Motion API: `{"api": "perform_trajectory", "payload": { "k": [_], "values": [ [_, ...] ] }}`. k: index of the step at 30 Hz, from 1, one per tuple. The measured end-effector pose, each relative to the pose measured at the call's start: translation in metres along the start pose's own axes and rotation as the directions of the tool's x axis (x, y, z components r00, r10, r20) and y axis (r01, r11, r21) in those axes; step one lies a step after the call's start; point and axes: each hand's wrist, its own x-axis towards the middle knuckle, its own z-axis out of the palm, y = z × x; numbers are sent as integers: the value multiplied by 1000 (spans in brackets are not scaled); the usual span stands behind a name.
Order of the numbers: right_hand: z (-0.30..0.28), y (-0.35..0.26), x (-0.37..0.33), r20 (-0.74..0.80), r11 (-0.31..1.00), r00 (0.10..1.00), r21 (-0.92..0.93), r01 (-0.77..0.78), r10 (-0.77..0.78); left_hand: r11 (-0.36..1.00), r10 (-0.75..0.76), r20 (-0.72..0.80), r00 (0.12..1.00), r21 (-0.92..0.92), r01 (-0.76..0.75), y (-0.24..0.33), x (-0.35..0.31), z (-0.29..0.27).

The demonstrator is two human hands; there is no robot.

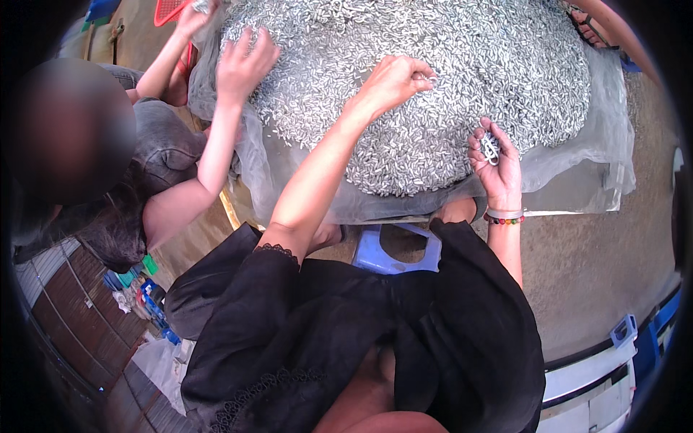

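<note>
Heap of small silvery pieces (437, 119) lies on a sheer sheet (260, 162). Over it, the left hand (395, 79) has fingers drawn close; whether they pinch a piece is unclear. The right hand (499, 172), palm up, cradles several pieces.

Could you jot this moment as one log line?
left hand: above silvery pile, grip unclear | right hand: cupping small metal pieces | nearby: co-worker's hand at pile's left

The top edge crops a red basket (168, 10), probably.
</note>
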Motion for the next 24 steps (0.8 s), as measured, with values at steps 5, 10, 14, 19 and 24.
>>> {"api": "perform_trajectory", "payload": {
  "k": [5,10,14,19,24],
  "values": [
    [1,0,-1,53,1000,999,-17,-10,11,996,-92,55,994,10,91,2,6,5],
    [-1,2,1,18,999,1000,-43,-11,12,985,112,-33,993,135,-107,9,-10,5],
    [4,12,-1,-59,998,998,-59,-22,19,981,190,-17,982,38,-189,54,-26,31],
    [19,18,-8,-255,992,964,-119,43,-72,954,287,-86,954,-62,-292,78,-43,40],
    [15,-2,-10,64,999,998,29,25,-27,974,134,-92,987,197,-114,25,-11,35]
  ]
}}
